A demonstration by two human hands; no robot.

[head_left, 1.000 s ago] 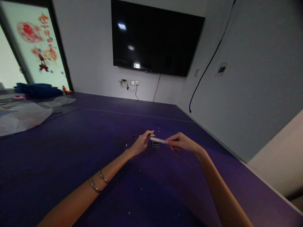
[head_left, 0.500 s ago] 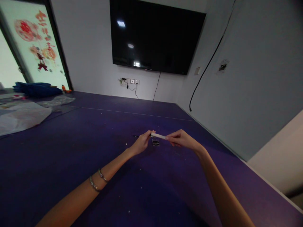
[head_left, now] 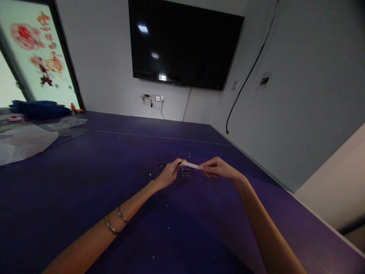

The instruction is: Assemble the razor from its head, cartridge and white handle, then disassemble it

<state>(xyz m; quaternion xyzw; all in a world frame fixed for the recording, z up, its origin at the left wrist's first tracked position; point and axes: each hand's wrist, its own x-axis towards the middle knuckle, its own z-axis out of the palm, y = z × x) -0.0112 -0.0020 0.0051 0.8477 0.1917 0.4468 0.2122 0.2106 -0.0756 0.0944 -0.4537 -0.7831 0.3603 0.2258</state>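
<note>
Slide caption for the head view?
Right hand holds a white stick, its far end at the left hand, over a purple surface.

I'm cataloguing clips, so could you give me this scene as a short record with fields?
Right hand: right hand holds one end of a white stick
Left hand: left hand at the stick's other end; its exact grip is too small to tell
Near hands: small dark object, just below the stick in view
Surface: purple, with small white specks
Left side: whitish plastic sheet, blue bundle
Wall: large dark screen
</note>
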